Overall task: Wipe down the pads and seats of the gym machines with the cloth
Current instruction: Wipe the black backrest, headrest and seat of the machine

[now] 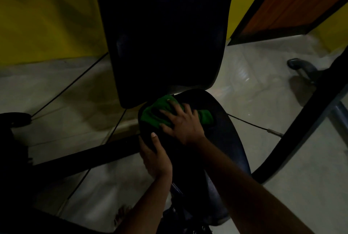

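Head view. The right hand (181,122), fingers spread and nearly straight, presses a crumpled green cloth (150,116) flat on the far end of the black padded seat (224,139), just below the dark upright back pad (165,36). The left hand (156,158) grips the seat's left rim with the thumb on top (the fingers, hidden under the rim, are probably curled beneath). To wipe well, the palm should bear evenly on the cloth and draw overlapping strokes from the far end toward the near end, running over both side rims. The left hand's hold should steady the seat against that push. The dim light leaves it unclear which parts are already clean.
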Demonstrator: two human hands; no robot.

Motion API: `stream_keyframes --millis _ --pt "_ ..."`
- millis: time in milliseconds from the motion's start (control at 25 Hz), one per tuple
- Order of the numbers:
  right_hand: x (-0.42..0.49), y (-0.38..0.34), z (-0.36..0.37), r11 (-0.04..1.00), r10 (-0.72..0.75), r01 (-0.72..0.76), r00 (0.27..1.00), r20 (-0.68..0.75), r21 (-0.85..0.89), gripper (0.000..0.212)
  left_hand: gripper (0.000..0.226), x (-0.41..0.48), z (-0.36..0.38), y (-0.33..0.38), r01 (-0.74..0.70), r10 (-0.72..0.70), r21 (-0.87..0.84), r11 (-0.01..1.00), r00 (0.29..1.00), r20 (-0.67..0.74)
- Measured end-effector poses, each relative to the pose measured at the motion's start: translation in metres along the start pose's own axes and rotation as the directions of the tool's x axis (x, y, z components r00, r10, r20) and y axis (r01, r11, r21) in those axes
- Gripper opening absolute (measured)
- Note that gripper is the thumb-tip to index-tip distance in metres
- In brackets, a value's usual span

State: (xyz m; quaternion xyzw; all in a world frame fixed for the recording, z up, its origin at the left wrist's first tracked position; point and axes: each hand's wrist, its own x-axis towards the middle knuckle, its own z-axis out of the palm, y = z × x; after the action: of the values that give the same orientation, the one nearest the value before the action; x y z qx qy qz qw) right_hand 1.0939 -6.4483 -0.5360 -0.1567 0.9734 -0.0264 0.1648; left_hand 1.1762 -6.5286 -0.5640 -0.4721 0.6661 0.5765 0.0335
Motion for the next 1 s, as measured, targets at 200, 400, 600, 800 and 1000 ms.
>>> stream_keyframes --millis 200,400,600,800,1000 --pt "-0.015 0.047 -0.007 0.951 0.297 -0.292 0.954 -0.046 0.099 0.052 0.062 0.001 0.002 -0.002 -0.037 0.038 0.025 0.999 0.999 -0.024" --pt "-0.085 0.009 0.004 0.884 0.467 -0.456 0.876 -0.125 0.102 0.053 0.063 0.000 0.000 -0.001 -0.035 0.035 0.044 0.998 0.999 -0.004" --pt "-0.147 -0.010 0.018 0.979 0.200 -0.206 0.965 -0.171 -0.016 0.049 0.061 -0.021 -0.003 -0.019 -0.039 0.038 0.006 0.999 0.999 0.025" --pt "-0.150 0.049 0.012 0.892 0.452 -0.442 0.883 -0.128 0.098 0.051 0.064 -0.066 0.001 -0.048 -0.092 0.091 -0.029 0.995 0.996 -0.022" --pt "-0.189 -0.004 0.032 0.872 0.490 -0.472 0.826 -0.280 0.132 0.047 0.059 -0.075 0.001 -0.043 -0.097 0.098 0.009 0.995 0.994 -0.050"
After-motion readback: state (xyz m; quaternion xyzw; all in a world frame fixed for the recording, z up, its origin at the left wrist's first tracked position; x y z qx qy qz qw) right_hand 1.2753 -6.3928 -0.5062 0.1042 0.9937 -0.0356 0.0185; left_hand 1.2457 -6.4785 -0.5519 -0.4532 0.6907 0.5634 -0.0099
